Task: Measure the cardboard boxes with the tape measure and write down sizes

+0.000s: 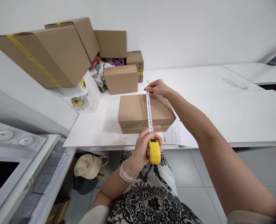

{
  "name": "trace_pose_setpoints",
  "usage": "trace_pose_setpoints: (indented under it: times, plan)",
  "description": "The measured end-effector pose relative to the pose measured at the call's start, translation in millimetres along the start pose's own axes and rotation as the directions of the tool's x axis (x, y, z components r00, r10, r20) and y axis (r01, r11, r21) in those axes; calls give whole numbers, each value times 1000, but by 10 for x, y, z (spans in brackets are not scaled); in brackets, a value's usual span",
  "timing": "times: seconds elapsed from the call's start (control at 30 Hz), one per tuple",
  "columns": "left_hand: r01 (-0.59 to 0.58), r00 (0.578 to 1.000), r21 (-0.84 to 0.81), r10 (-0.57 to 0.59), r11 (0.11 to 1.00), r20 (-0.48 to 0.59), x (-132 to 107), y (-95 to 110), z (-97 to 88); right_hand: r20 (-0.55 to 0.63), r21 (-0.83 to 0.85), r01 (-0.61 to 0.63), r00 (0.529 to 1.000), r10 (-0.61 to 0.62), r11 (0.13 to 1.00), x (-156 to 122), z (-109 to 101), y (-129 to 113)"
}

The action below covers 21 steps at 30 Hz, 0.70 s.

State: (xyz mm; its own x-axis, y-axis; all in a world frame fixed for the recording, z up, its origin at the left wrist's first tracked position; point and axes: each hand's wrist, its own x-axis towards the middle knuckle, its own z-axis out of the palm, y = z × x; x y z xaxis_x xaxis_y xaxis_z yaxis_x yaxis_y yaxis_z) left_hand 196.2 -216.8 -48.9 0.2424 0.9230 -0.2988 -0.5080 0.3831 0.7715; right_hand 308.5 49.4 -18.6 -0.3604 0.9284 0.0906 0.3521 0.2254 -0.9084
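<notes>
A closed brown cardboard box (133, 109) lies on the white table (91, 130), with yellow tape along its near side. Across its top stretches the white blade of a yellow tape measure (154, 152). My left hand (144, 144) is closed at the mouth of the tape measure, in front of the box's near edge, one finger reaching along the front side. At the far edge of the box, my right hand (158, 88) pinches the end of the blade.
Papers with printed lists (178, 132) lie right of the box. Behind it stand a smaller cardboard box (121, 80) and assorted goods. Larger taped boxes (58, 53) are stacked at left on a white avocado-printed box (82, 98). A beige cap (88, 166) is below the table.
</notes>
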Motion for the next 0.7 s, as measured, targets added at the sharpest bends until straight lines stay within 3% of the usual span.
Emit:
trace_pose_setpoints:
  times: [0.1,0.23,0.47,0.7]
  plan:
    - [-6,997,-46,3,999,-79,168,-27,98,31,-9,-57,998,57,998,158,78,39]
    - [-2,990,-82,-10,997,-144,236,-137,128,57,-21,-56,997,57,998,123,144,42]
    - [30,990,-55,-37,998,-136,195,-129,76,85,99,-45,996,36,994,-149,59,126]
    - [1,995,-34,-4,999,-101,128,-60,6,74,-104,-47,996,55,993,157,146,176]
